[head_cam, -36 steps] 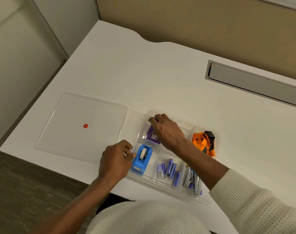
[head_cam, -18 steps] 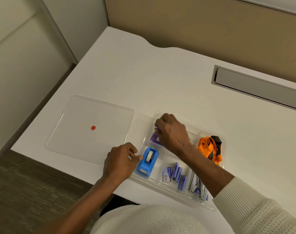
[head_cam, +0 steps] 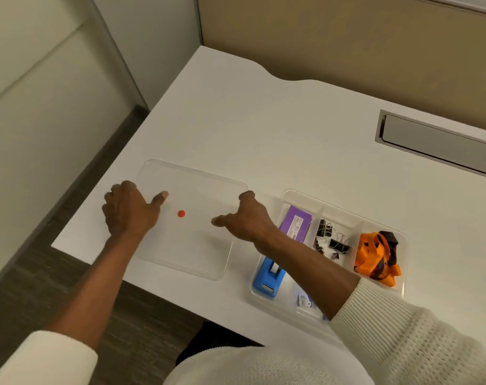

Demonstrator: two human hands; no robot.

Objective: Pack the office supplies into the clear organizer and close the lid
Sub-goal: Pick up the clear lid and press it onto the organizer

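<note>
A clear lid (head_cam: pixel 197 245) with a red dot (head_cam: pixel 181 213) lies flat on the white desk (head_cam: pixel 264 129). My left hand (head_cam: pixel 128 211) grips its left edge, thumb on top. My right hand (head_cam: pixel 247 218) grips its right edge, thumb on top as well. Right of the lid stands the clear organizer (head_cam: pixel 300 194). It holds a purple box (head_cam: pixel 296 226), black binder clips (head_cam: pixel 332 241), an orange lanyard (head_cam: pixel 373 258), a blue tape dispenser (head_cam: pixel 266 277) and small staple boxes (head_cam: pixel 304 300). My right forearm hides part of its front compartments.
A grey recessed cable tray (head_cam: pixel 436 145) sits in the desk at the back right. A tan partition wall (head_cam: pixel 347 37) rises behind the desk. The desk's left and front edges drop to dark carpet (head_cam: pixel 55 268).
Both hands have left the organizer and moved left onto the lid, one at each side edge. The purple box and binder clips, covered before by my right hand, now show.
</note>
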